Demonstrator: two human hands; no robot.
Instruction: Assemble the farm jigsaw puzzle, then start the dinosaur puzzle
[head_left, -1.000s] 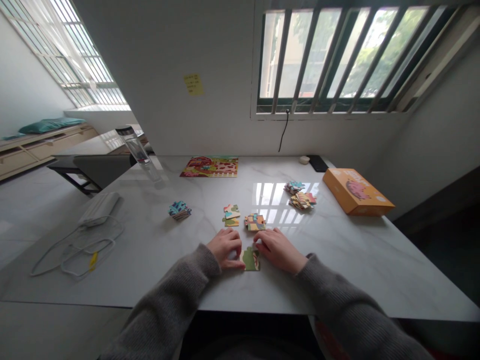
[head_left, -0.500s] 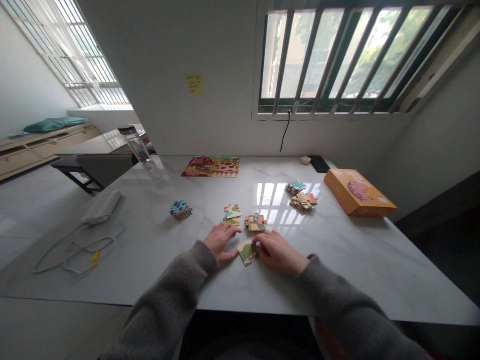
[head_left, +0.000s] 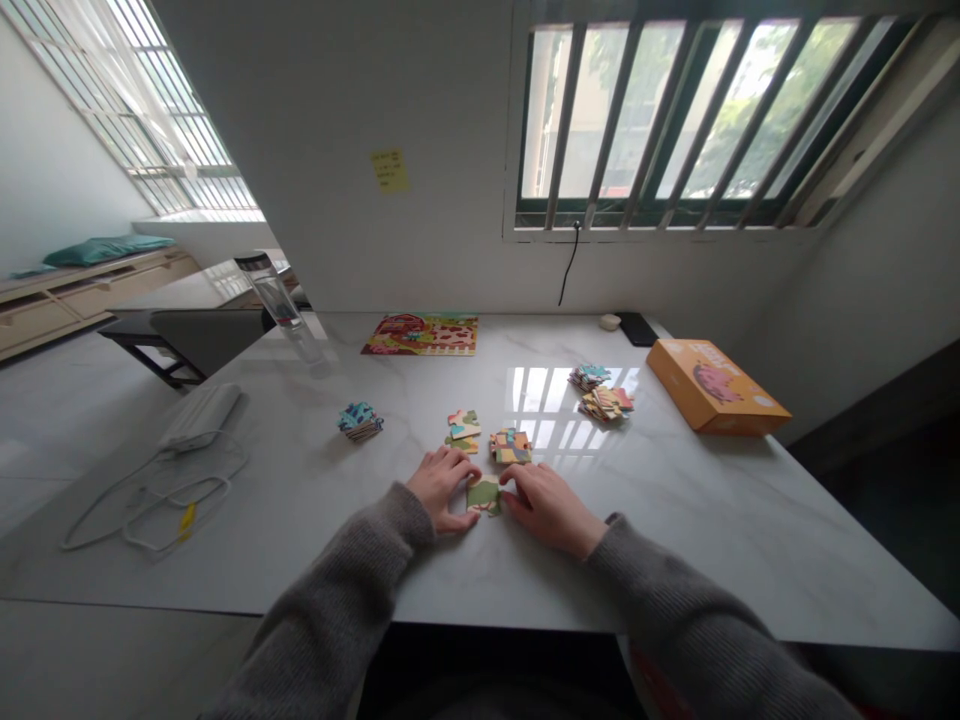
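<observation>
A green and cream puzzle piece point(head_left: 484, 494) lies on the white table between my two hands. My left hand point(head_left: 444, 489) holds its left side, thumb at the lower corner and forefinger near the upper one. On the opposite edge, my right hand point(head_left: 551, 505) has thumb and forefinger closed at the piece. Just beyond my fingers is a small pile of orange and tan puzzle pieces point(head_left: 511, 446). Left of that pile, a few cream, red and green puzzle pieces point(head_left: 464, 427) overlap.
Blue puzzle pieces point(head_left: 360, 420) are stacked to the left, and yellow puzzle pieces point(head_left: 606, 404) to the right. A farm picture board point(head_left: 420, 334) lies near the wall. An orange box point(head_left: 716, 385), a black phone point(head_left: 637, 329), a bottle point(head_left: 274, 290) and a white cable point(head_left: 154, 546) surround the area.
The green and cream puzzle piece has turned straighter and shifted slightly left and away from me. My right hand has moved left with it, and my left fingers have come against its side.
</observation>
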